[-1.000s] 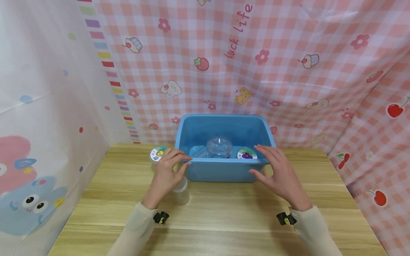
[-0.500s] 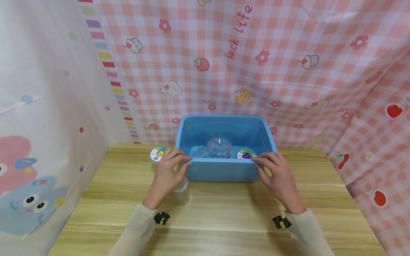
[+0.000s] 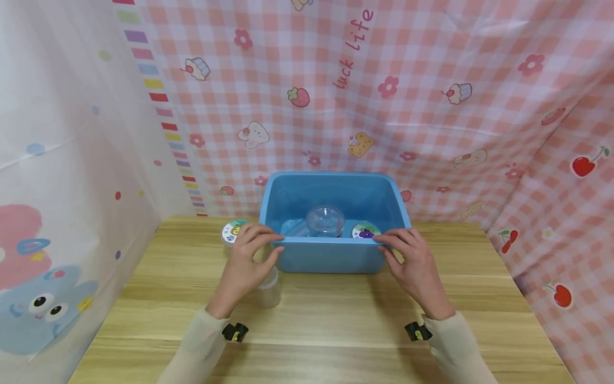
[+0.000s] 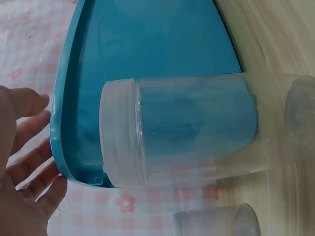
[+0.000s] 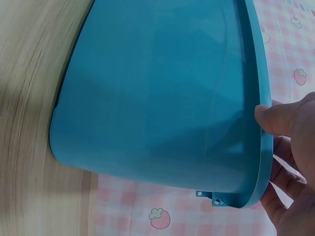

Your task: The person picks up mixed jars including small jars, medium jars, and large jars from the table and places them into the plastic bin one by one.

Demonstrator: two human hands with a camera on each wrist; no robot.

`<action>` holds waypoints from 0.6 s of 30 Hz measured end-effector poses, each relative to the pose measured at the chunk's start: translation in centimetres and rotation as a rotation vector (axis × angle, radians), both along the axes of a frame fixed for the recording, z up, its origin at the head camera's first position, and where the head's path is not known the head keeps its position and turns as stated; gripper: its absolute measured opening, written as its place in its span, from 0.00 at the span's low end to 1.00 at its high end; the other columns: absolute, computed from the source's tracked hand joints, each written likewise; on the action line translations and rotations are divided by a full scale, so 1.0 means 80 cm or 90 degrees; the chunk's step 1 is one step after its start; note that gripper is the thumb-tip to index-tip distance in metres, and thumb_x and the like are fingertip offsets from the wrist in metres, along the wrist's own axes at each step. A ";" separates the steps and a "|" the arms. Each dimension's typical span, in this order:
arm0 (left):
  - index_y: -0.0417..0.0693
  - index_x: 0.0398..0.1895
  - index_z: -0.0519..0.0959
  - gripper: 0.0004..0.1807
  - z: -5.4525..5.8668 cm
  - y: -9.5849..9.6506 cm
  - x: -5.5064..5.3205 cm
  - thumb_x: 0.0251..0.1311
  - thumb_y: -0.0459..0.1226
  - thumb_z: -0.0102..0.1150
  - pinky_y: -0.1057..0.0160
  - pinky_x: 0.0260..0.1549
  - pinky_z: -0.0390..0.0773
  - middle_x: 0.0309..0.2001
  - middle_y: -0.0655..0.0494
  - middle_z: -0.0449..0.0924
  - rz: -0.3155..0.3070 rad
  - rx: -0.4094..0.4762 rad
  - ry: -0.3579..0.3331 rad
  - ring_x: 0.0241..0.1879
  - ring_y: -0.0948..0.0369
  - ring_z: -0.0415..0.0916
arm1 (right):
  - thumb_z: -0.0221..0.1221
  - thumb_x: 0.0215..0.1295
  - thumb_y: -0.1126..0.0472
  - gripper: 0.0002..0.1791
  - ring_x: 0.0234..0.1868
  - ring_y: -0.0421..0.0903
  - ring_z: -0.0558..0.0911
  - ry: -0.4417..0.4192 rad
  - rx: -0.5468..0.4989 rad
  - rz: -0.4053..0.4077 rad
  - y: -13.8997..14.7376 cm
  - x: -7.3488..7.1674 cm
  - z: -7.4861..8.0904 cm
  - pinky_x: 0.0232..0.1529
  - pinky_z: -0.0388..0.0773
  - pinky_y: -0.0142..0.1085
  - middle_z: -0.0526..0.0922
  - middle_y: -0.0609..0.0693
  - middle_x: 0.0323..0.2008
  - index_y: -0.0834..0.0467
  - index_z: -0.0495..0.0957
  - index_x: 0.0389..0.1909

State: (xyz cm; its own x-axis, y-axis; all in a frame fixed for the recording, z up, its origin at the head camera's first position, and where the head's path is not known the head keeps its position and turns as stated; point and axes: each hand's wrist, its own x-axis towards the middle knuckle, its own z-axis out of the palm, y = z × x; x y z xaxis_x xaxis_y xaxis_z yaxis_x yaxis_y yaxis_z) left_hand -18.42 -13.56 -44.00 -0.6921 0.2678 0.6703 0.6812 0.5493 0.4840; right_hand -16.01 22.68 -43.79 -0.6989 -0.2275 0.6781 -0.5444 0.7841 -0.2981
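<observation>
A blue plastic bin (image 3: 331, 258) stands on the table against the cloth. My right hand (image 3: 418, 272) pinches its front rim near the right corner, thumb outside and fingers over the edge. At the left end of that rim, my left hand (image 3: 244, 266) has its fingertips at the edge; the left wrist view shows the fingers spread and the thumb slightly off the rim. Inside the bin are a clear round container (image 3: 325, 221) and a lid with a purple picture (image 3: 366, 231). A clear jar (image 4: 197, 130) with a frosted lid stands beside my left hand.
Left of the bin stands another jar (image 3: 232, 232) with a printed lid, partly behind my left hand. The wooden table (image 3: 316, 341) extends toward me. A pink checked cloth (image 3: 331, 117) hangs right behind the bin, and a white printed cloth (image 3: 72, 176) hangs at the left.
My right hand has moved inward and its thumb and fingers have come together on the rim. My left thumb has eased slightly away from the rim. The bin appears still.
</observation>
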 end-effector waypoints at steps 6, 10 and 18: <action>0.47 0.51 0.86 0.19 -0.004 -0.007 0.005 0.56 0.37 0.76 0.53 0.56 0.74 0.52 0.51 0.82 0.012 0.030 -0.015 0.57 0.54 0.73 | 0.73 0.57 0.68 0.16 0.47 0.50 0.78 -0.001 0.001 -0.001 0.001 0.000 0.000 0.43 0.77 0.46 0.87 0.51 0.44 0.55 0.88 0.47; 0.49 0.56 0.84 0.25 -0.007 -0.009 0.007 0.54 0.38 0.77 0.53 0.54 0.74 0.55 0.50 0.80 0.016 0.050 -0.021 0.58 0.53 0.72 | 0.73 0.58 0.67 0.15 0.47 0.49 0.78 0.001 -0.003 0.001 0.001 0.000 0.000 0.43 0.77 0.45 0.86 0.51 0.44 0.54 0.88 0.47; 0.47 0.65 0.77 0.36 -0.020 -0.016 0.011 0.50 0.38 0.79 0.52 0.61 0.73 0.62 0.46 0.74 0.029 0.088 -0.047 0.62 0.51 0.72 | 0.72 0.59 0.68 0.14 0.47 0.49 0.78 0.006 -0.013 0.012 0.001 -0.001 -0.002 0.44 0.75 0.42 0.87 0.51 0.44 0.55 0.88 0.47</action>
State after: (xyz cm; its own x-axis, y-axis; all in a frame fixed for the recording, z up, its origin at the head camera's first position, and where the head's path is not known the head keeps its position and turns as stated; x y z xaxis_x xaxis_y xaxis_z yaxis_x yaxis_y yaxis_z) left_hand -17.54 -14.81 -45.61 -0.7507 0.1429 0.6450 0.6162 0.5034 0.6057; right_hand -16.13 22.79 -43.99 -0.6880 -0.2265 0.6895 -0.5621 0.7672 -0.3088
